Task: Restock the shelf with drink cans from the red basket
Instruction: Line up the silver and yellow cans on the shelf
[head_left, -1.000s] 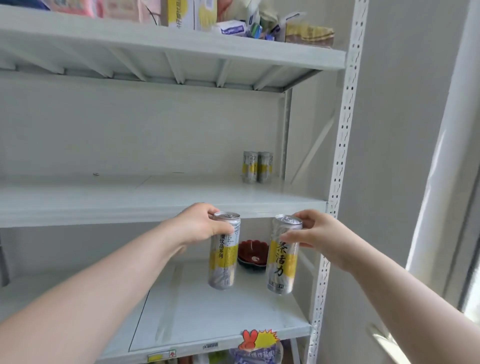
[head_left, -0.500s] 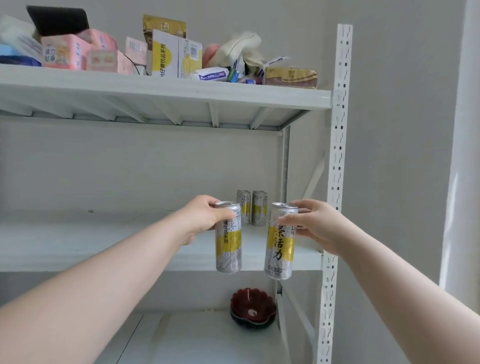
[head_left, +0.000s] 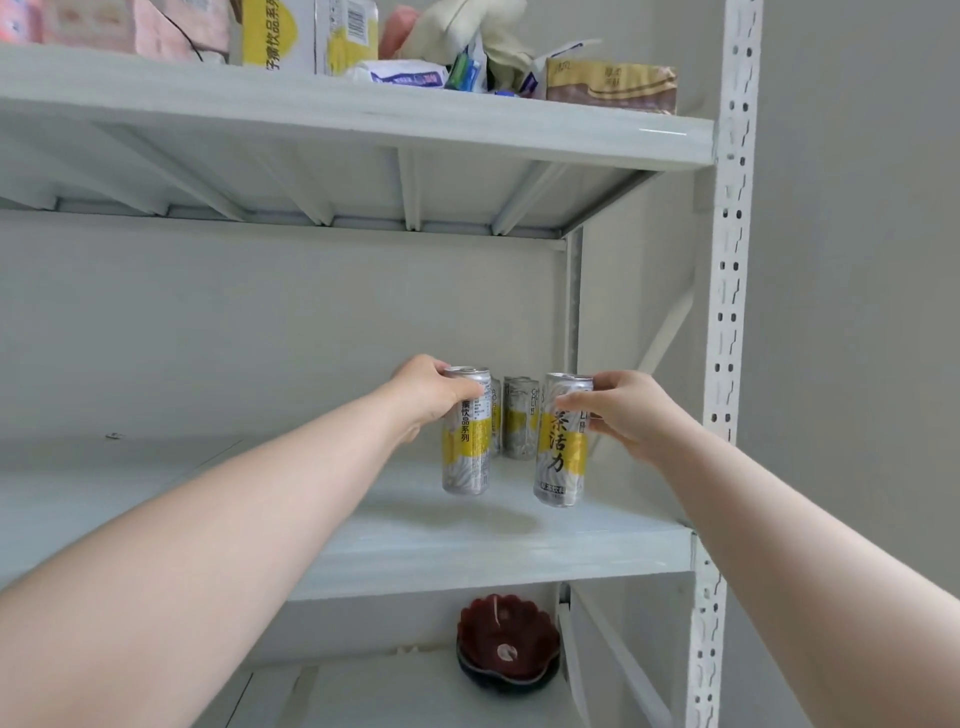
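Note:
My left hand (head_left: 428, 392) grips the top of a tall silver-and-yellow drink can (head_left: 467, 447), held upright just above the middle shelf (head_left: 467, 540). My right hand (head_left: 618, 408) holds a second matching can (head_left: 561, 452) by its upper part, also upright and slightly above the shelf board. Behind and between them, two more of the same cans (head_left: 519, 421) stand at the back right of that shelf. The red basket is out of view.
The white perforated upright post (head_left: 724, 312) runs along the right edge of the rack. The upper shelf (head_left: 363, 111) carries boxes, packets and cloth. A dark red bowl (head_left: 506, 642) sits on the lower shelf beneath the cans.
Both hands have lifted their cans from below the middle shelf's edge up and forward over its board, closer to the two cans at the back.

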